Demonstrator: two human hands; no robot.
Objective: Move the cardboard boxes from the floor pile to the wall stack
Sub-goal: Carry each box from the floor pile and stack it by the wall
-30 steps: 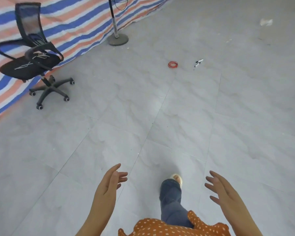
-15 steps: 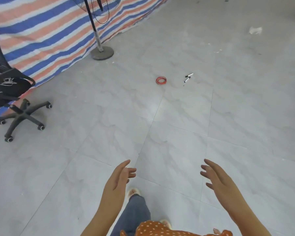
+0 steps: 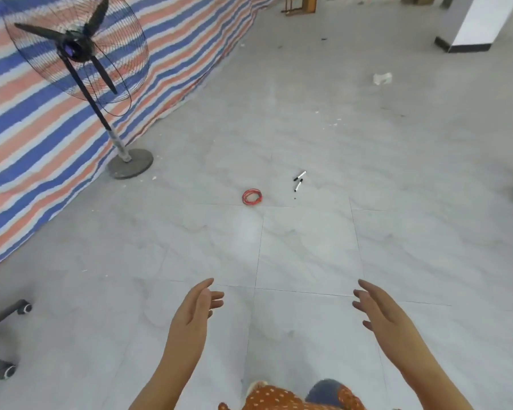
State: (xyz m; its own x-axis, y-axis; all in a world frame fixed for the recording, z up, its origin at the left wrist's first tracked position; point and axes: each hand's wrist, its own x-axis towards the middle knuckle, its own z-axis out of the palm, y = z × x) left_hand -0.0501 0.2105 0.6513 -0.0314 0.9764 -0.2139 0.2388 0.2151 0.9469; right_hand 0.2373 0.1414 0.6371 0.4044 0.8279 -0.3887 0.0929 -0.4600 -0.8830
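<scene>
Head view, looking forward and down over a pale grey marbled tile floor (image 3: 308,255). The person's left hand (image 3: 194,306) and right hand (image 3: 378,307) are raised in front of the body, well apart, palms turned toward each other, fingers straight to loosely relaxed; neither hand holds or touches anything. Cardboard boxes, whether of the floor pile or the wall stack, cannot be made out with certainty in this view; only small brownish shapes at the far top edge are visible, too small to identify. A black wire-caged pedestal fan (image 3: 77,48) stands at upper left on a round grey base (image 3: 130,163), just beside a blue, orange and white striped tarpaulin (image 3: 36,137) that runs along the left side. On the floor ahead of the hands lies a small coil of red wire (image 3: 252,197), and near it, to its right, two black-and-white marker pens (image 3: 299,180). The castor legs of a black office chair (image 3: 3,344) enter at lower left. A crumpled pale scrap (image 3: 382,78) lies farther off at upper right, near the black-skirted base of a white pillar (image 3: 480,22). An orange polka-dot garment (image 3: 273,399) shows at the bottom edge.
</scene>
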